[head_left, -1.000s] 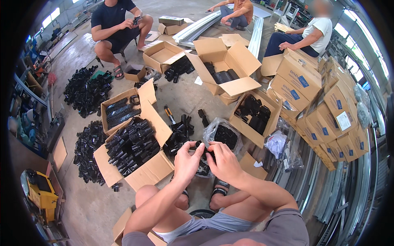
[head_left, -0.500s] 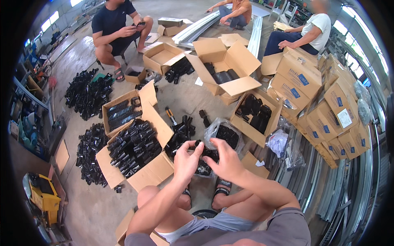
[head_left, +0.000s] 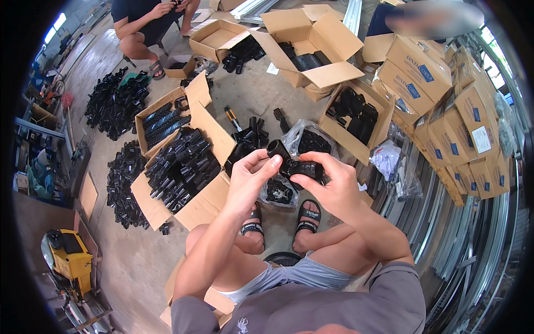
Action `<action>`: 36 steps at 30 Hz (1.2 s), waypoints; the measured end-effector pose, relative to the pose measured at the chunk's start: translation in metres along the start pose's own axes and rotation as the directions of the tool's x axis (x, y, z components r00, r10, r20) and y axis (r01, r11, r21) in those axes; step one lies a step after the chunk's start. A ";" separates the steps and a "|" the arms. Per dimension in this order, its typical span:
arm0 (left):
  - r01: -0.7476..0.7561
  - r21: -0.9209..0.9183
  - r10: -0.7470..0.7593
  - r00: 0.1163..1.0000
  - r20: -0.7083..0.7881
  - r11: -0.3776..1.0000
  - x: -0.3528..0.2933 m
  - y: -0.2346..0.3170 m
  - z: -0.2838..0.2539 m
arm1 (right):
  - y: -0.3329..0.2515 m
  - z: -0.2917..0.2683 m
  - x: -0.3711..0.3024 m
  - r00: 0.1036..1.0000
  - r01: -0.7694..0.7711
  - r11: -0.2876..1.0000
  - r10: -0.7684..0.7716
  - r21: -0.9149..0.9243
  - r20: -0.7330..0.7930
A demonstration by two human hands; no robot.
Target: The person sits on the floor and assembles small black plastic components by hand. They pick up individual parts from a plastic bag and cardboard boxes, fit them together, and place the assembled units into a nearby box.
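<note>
Head view. Both bare hands are up over the concrete floor [head_left: 139, 278], in front of the person's knees. Left hand [head_left: 245, 181]: thumb and fingers closed in a pinch at one end of a black fitting [head_left: 307, 169], by a round, open-mouthed tube. Right hand [head_left: 338, 186]: thumb below, fingers above, curled narrowly about the thicker cylinder at the other end. The fitting is held tilted between the hands, clear of the floor; cannot tell whether it is one piece or two joined.

Just beyond and below the fitting, clear plastic bags [head_left: 293, 132] of small black pieces sit on the floor. Left of these, a loose cluster of black parts [head_left: 251, 137], an orange-handled tool [head_left: 231, 118] near its far edge. Farther left, an open carton [head_left: 207, 201], filled above its rim with black tubular parts; along its left edge, a loose heap [head_left: 125, 186] on the floor. Past the bags to the right, another open carton [head_left: 346, 143] holds black parts between its walls. Right side: stacked closed cartons [head_left: 414, 75] on a wooden pallet [head_left: 453, 192], long metal profiles [head_left: 456, 245] lying nearer. Far left, a seated co-worker [head_left: 139, 25], hands raised together.
</note>
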State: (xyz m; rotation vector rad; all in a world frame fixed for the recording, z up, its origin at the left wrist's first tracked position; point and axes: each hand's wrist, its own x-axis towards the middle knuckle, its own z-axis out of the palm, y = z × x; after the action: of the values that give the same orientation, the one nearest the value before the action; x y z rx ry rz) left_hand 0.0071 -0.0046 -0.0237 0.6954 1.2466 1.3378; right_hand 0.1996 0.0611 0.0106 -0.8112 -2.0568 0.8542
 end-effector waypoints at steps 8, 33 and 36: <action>0.047 -0.257 0.042 0.944 0.329 0.965 -0.003 0.011 0.019 | -0.002 -0.015 -0.002 0.980 -0.192 0.919 0.198 0.345 0.019; -0.177 0.627 0.226 0.974 0.003 0.758 0.001 0.032 -0.022 | 0.035 0.002 -0.002 0.880 -0.470 0.764 0.440 0.442 0.176; -0.040 0.995 0.421 0.907 -0.002 0.092 0.001 0.051 -0.073 | 0.038 -0.009 -0.005 0.905 -0.424 0.833 0.405 0.355 0.130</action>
State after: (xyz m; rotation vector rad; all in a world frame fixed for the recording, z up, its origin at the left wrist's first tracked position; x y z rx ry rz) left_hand -0.0772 -0.0141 0.0043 1.7748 2.4096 0.6009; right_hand 0.2193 0.0820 -0.0158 -1.0405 -1.6920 1.4724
